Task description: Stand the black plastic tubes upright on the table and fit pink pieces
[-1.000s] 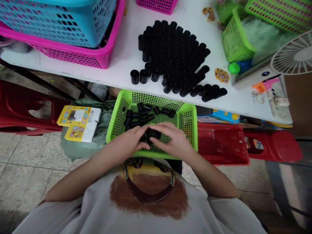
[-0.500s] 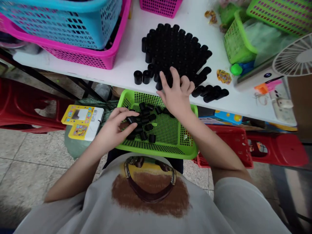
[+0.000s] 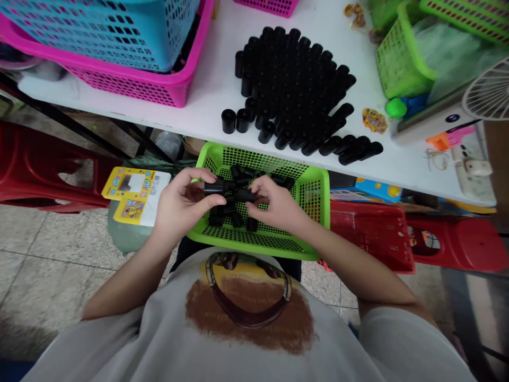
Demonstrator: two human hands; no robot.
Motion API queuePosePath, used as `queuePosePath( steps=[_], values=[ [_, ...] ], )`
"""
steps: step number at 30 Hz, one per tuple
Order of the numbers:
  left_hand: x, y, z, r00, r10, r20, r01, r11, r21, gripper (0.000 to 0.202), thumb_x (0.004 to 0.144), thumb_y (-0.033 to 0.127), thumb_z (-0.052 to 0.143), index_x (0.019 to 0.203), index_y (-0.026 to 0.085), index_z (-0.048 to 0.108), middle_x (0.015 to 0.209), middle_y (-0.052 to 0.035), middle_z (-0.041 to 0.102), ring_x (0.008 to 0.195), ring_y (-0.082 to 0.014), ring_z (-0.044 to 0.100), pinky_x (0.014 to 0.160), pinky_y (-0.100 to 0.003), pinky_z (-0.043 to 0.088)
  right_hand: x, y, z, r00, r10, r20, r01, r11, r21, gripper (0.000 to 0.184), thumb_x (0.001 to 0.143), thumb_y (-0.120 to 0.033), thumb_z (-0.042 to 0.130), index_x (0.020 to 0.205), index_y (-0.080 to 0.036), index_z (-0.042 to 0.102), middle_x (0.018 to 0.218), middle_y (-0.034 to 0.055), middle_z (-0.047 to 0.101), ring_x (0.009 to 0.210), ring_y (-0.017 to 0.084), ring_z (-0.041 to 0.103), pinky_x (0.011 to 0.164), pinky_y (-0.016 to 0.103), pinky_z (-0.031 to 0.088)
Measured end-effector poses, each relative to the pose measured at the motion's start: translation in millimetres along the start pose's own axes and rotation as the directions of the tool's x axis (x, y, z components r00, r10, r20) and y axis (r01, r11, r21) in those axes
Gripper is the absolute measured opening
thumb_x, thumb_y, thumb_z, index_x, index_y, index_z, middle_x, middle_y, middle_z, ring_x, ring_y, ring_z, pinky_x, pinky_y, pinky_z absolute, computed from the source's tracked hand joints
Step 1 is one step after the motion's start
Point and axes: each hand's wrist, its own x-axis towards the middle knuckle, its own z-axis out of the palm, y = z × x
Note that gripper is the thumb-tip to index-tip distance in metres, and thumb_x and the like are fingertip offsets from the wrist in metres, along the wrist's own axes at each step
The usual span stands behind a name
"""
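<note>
A green plastic basket rests against my lap, with several short black cylinders lying loose in it. Over its left part, my left hand is closed on a black cylinder between fingers and thumb. My right hand faces it above the basket, fingers and thumb pinched on another black cylinder. On the white table beyond stands a dense group of black cylinders, most upright. Several at the group's right front lean or lie over.
A blue basket sits inside a pink basket at the table's left. At the right are a green basket, a small fan and candy-like wrappers. Red stools and a red crate stand below the table.
My right hand has come back from the cylinders on the table to the basket and now holds one. My left hand has lifted and turned its cylinder towards the right hand.
</note>
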Motion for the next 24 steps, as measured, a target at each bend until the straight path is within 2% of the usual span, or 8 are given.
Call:
queuePosePath(
  steps=[2, 5, 12, 16, 18, 21, 22, 24],
  values=[
    [0, 1, 1.6, 1.0, 0.009, -0.006, -0.009, 1.0, -0.018, 0.06, 0.07, 0.068, 0.092, 0.099, 0.021, 0.068, 0.101, -0.0036, 0.071, 0.09, -0.0172, 0.069, 0.078, -0.028, 0.059, -6, -9, -5, 0.99, -0.064, -0.125, 0.096, 0.958, 0.271, 0.032, 0.096, -0.032, 0.068, 0.124, -0.025, 0.057, 0.12, 0.0058, 0.076, 0.101, 0.017, 0.075, 0.088, 0.032, 0.064],
    [1, -2, 4.4, 0.999, 0.037, 0.015, -0.036, 0.998, -0.061, 0.058, 0.071, 0.065, 0.093, 0.099, 0.021, 0.07, 0.098, -0.0025, 0.071, 0.087, -0.0161, 0.07, 0.075, -0.026, 0.06, -11, -18, -7, 0.983, -0.103, -0.155, 0.157, 0.907, 0.39, 0.034, 0.095, -0.034, 0.072, 0.127, -0.025, 0.063, 0.122, 0.0059, 0.076, 0.112, 0.018, 0.075, 0.097, 0.033, 0.064],
    [2, -10, 5.3, 0.996, 0.085, -0.008, -0.085, 0.993, -0.084, 0.051, 0.071, 0.059, 0.096, 0.098, 0.022, 0.074, 0.097, -0.0025, 0.075, 0.084, -0.0153, 0.073, 0.075, -0.025, 0.062, -6, -14, -2, 0.986, -0.108, -0.13, 0.153, 0.899, 0.41, 0.033, 0.094, -0.033, 0.074, 0.126, -0.026, 0.069, 0.121, 0.0049, 0.078, 0.11, 0.02, 0.077, 0.101, 0.037, 0.067],
    [-4, -7, 5.5, 0.992, 0.121, 0.022, -0.123, 0.989, 0.086, 0.046, 0.078, 0.06, 0.09, 0.102, 0.023, 0.079, 0.104, -0.004, 0.081, 0.082, -0.0171, 0.078, 0.078, -0.027, 0.066, -7, -14, 0, 0.989, -0.089, -0.117, 0.126, 0.921, 0.369, 0.034, 0.092, -0.034, 0.074, 0.125, -0.026, 0.069, 0.118, 0.0044, 0.079, 0.099, 0.019, 0.078, 0.095, 0.038, 0.069],
    [-9, -6, 11.2, 0.983, 0.155, 0.103, -0.176, 0.957, 0.232, 0.042, 0.09, 0.059, 0.08, 0.114, 0.025, 0.08, 0.116, -0.0052, 0.083, 0.094, -0.0203, 0.081, 0.089, -0.029, 0.067, -6, -15, 4, 0.991, -0.084, -0.106, 0.116, 0.931, 0.347, 0.035, 0.094, -0.036, 0.073, 0.127, -0.025, 0.068, 0.117, 0.005, 0.079, 0.096, 0.019, 0.078, 0.093, 0.039, 0.069],
    [-12, -5, 23.4, 0.952, 0.213, 0.218, -0.28, 0.896, 0.346, 0.048, 0.103, 0.054, 0.063, 0.141, 0.026, 0.071, 0.141, -0.0066, 0.076, 0.125, -0.0244, 0.076, 0.109, -0.033, 0.061, -3, -14, 11, 0.989, -0.064, -0.131, 0.108, 0.926, 0.361, 0.037, 0.098, -0.041, 0.069, 0.131, -0.026, 0.061, 0.126, 0.0079, 0.077, 0.11, 0.022, 0.078, 0.097, 0.041, 0.068],
    [-10, -4, 26.2, 0.94, 0.239, 0.243, -0.314, 0.884, 0.347, 0.048, 0.105, 0.052, 0.061, 0.145, 0.025, 0.069, 0.144, -0.0062, 0.073, 0.129, -0.0243, 0.073, 0.111, -0.032, 0.06, -2, -13, 11, 0.989, -0.062, -0.135, 0.108, 0.926, 0.362, 0.039, 0.099, -0.042, 0.067, 0.134, -0.026, 0.058, 0.131, 0.0089, 0.076, 0.118, 0.023, 0.076, 0.099, 0.042, 0.067],
    [0, 1, 26.7, 0.919, 0.288, 0.271, -0.37, 0.867, 0.333, 0.041, 0.105, 0.046, 0.063, 0.14, 0.026, 0.072, 0.14, -0.004, 0.076, 0.126, -0.0233, 0.075, 0.111, -0.032, 0.06, -4, -12, 6, 0.986, -0.075, -0.149, 0.121, 0.937, 0.328, 0.045, 0.101, -0.044, 0.067, 0.14, -0.028, 0.053, 0.14, 0.0103, 0.072, 0.128, 0.024, 0.072, 0.105, 0.045, 0.065]
  ],
)
